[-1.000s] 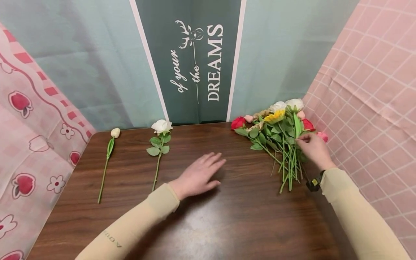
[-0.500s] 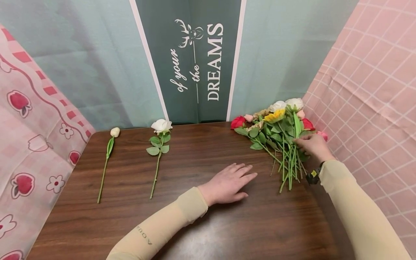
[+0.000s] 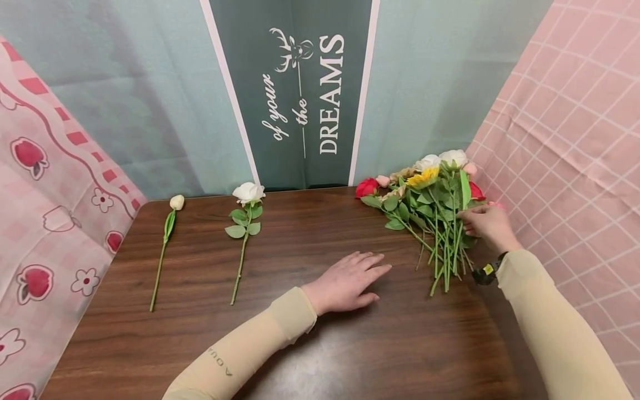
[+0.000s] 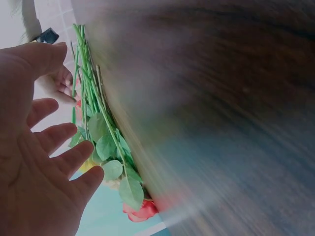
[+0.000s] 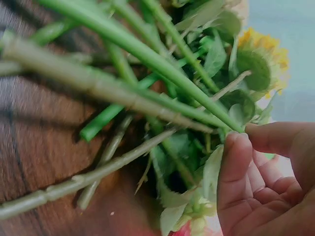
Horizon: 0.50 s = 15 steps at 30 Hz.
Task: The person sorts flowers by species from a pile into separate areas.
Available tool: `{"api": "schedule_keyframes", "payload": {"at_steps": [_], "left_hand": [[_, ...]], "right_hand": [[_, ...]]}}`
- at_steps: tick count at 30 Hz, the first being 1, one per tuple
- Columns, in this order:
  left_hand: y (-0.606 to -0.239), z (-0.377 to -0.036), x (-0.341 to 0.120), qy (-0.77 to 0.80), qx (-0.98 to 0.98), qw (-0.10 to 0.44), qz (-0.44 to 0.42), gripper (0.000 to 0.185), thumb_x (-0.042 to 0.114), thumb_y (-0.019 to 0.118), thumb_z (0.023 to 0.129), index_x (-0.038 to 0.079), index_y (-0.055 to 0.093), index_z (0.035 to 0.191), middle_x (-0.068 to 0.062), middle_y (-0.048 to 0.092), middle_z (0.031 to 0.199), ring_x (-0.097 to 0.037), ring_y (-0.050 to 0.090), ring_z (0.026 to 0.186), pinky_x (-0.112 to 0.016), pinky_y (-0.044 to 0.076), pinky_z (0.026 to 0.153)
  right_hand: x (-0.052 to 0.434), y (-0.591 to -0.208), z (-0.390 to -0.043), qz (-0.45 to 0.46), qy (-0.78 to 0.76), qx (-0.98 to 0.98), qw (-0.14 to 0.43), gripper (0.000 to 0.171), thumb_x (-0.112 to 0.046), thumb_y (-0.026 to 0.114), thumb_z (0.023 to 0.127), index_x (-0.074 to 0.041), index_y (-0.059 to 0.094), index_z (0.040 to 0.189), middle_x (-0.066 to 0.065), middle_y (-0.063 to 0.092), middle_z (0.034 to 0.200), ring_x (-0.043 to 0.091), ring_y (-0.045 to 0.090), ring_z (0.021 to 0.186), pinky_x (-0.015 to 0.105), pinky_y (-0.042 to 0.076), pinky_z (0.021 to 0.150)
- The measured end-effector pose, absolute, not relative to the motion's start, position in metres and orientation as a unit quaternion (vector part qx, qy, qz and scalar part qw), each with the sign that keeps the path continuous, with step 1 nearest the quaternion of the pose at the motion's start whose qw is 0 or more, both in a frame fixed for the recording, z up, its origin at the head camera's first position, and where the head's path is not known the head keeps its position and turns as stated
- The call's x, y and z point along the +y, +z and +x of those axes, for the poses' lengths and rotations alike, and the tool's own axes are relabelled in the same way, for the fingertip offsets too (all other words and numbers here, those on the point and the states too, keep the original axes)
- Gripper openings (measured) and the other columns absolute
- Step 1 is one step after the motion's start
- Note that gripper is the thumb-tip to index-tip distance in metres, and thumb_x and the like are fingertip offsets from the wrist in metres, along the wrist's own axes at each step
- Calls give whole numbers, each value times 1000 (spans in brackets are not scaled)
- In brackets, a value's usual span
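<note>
A green stem in the flower pile at the surface's far right is pinched by the right hand, the left hand resting spread flat; a clean lift-out is judged necessary.

We see bare dark wood tabletop between the white rose on its leafy stem and the heap of mixed artificial flowers; the pink checked cloth wall crowds that heap's right side
</note>
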State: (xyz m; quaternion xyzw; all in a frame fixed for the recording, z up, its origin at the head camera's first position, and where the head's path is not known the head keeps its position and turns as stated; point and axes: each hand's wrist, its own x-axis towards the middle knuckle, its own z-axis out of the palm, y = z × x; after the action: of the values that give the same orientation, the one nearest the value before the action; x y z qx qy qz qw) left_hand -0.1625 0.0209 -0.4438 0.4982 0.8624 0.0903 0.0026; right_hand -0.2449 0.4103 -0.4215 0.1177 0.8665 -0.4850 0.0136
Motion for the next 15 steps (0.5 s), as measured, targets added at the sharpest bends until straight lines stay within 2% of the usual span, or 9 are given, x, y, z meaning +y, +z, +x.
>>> {"api": "schedule_keyframes", "payload": {"at_steps": [5, 8, 12, 15], "left_hand": [[-440, -167, 15, 138, 883, 19, 448, 58, 38, 61, 103, 15, 48, 154, -7, 46, 157, -23, 43, 143, -37, 33, 119], [-438, -171, 9, 199, 897, 38, 393, 48, 35, 60, 104, 15, 57, 147, -3, 56, 148, -18, 51, 137, -34, 40, 113], [-437, -176, -1, 318, 895, 70, 305, 35, 31, 62, 103, 16, 69, 134, 3, 66, 133, -13, 58, 126, -32, 46, 107], [-440, -179, -7, 410, 872, 98, 248, 30, 29, 64, 102, 14, 73, 126, 4, 70, 124, -12, 62, 116, -33, 50, 101]], "right_hand": [[396, -407, -238, 117, -506, 855, -14, 46, -29, 64, 102, 10, 56, 127, -7, 69, 74, 8, 68, 65, 29, 61, 62], [375, -398, -237, 88, -522, 848, -24, 46, -28, 65, 102, 10, 58, 128, -5, 70, 77, 7, 68, 67, 27, 61, 64], [333, -393, -233, 45, -578, 815, -11, 47, -22, 69, 100, 14, 59, 128, 3, 73, 87, 9, 69, 73, 27, 61, 70], [295, -396, -230, 29, -613, 789, 15, 45, -23, 72, 98, 12, 61, 125, 12, 73, 95, 14, 70, 77, 32, 62, 75]]}}
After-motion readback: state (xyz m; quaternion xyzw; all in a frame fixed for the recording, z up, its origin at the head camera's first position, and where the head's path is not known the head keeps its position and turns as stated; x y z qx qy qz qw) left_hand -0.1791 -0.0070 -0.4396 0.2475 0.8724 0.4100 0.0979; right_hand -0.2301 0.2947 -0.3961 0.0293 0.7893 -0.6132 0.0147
